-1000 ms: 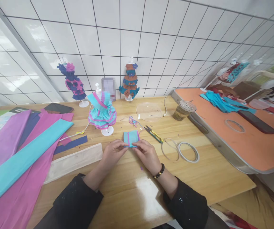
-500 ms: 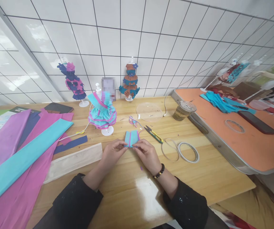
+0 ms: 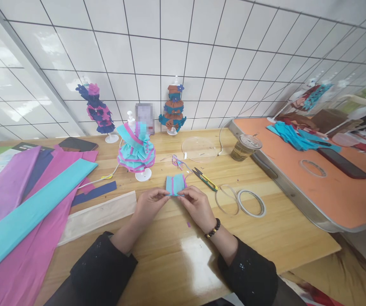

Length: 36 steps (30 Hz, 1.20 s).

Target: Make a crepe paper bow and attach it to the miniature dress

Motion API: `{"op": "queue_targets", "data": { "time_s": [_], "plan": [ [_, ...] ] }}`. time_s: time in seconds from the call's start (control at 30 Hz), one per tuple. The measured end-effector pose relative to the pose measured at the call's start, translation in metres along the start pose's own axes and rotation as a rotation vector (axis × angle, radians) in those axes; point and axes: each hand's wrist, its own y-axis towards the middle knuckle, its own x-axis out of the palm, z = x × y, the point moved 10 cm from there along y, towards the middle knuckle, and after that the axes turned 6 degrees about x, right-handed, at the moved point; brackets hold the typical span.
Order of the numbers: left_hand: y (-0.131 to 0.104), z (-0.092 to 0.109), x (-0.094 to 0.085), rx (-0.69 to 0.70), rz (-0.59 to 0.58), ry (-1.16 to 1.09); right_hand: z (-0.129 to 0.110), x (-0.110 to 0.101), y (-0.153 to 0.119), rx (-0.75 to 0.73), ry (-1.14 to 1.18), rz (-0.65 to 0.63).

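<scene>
Between my hands is a small turquoise crepe-paper piece with a purple stripe down it and purple along its right edge. My left hand pinches its lower left corner between thumb and finger. At the lower right corner, my right hand grips it the same way, a beaded bracelet on that wrist. Just right of the piece lie thread snips with yellow-green handles. Behind it is a small bundle of coloured strands. A little stand wearing a turquoise and pink ruffled dress stands behind my left hand.
Paper sheets in turquoise, pink and purple cover the left side, near a cream strip. Tape rolls lie at right, before a lidded cup. Two more dressed stands line the tiled wall. An orange-topped table adjoins at right.
Hardly anything differs. The turquoise piece has shifted very slightly left and lies a bit flatter, with both hands still pinching its near edge.
</scene>
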Motion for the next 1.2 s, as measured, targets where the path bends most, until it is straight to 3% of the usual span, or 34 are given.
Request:
{"op": "queue_targets", "data": {
  "time_s": [0.3,0.83,1.03,1.2],
  "plan": [
    [-0.001,0.001,0.018,-0.014,-0.148,-0.087,-0.005,0.005,-0.001,-0.006,-0.001,-0.039],
    [-0.001,0.006,0.007,-0.020,-0.088,0.016,0.018,0.008,-0.001,0.173,0.167,-0.045],
    [-0.001,0.005,0.006,-0.021,-0.074,0.006,0.034,0.022,-0.004,0.369,0.451,-0.108],
    [-0.001,0.005,0.009,-0.016,-0.098,-0.010,0.033,0.027,-0.004,0.399,0.515,-0.149]
  ]
}}
